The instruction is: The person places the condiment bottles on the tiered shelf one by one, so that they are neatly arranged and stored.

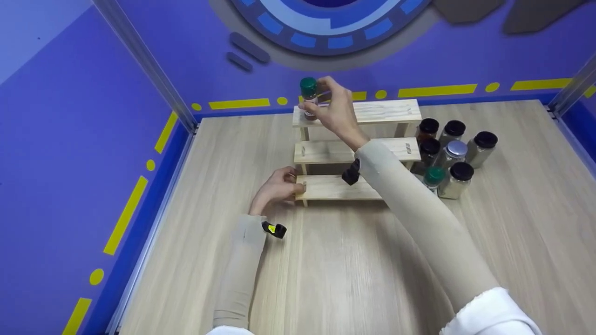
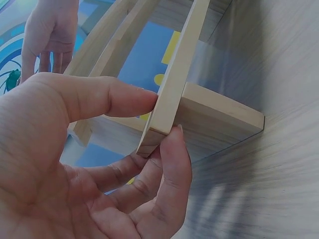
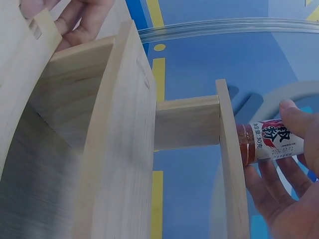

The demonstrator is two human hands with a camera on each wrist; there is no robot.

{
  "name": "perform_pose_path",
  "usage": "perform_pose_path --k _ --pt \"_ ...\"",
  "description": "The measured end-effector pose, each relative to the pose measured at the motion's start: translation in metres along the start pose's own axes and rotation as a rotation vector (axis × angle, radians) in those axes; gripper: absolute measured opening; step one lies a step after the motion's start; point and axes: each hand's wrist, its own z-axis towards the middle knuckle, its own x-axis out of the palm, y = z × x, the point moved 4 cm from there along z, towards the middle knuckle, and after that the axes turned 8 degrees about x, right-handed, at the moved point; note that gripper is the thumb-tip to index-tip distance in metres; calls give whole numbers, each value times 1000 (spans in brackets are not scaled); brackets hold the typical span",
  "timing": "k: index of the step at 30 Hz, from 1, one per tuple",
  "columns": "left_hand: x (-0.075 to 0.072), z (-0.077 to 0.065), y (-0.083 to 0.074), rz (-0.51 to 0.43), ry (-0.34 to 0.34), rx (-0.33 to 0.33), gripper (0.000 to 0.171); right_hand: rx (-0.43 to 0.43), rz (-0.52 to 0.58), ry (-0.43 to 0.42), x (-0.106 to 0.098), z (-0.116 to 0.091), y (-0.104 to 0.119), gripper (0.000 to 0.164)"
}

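Note:
A three-step wooden rack (image 1: 333, 188) stands on the table. My right hand (image 1: 339, 110) holds a small spice jar (image 1: 308, 86) with a green lid upright at the left end of the top step. Its white label and red-brown contents show in the right wrist view, where the jar's base (image 3: 244, 144) meets the board or nearly so; I cannot tell which. At the lowest step's left end, my left hand (image 1: 278, 187) pinches the board (image 2: 172, 94) between thumb and fingers, thumb on top in the left wrist view.
Several spice jars stand close together right of the rack, most with black lids (image 1: 462, 171), one with a silver lid (image 1: 456, 149) and one with a green lid (image 1: 435, 176). A blue-purple wall panel (image 1: 260, 83) rises behind, another (image 1: 60, 177) on the left.

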Motion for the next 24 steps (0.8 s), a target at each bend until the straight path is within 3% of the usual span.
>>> perform_pose_path --k 9,15,24 --pt "5 3 3 -81 21 -27 44 -11 21 -15 -7 -3 1 51" --pt "0 0 5 -53 6 -44 45 -5 2 39 -20 -10 10 50" --pt "2 0 5 -60 3 -60 45 -45 -82 55 -73 -39 20 42"
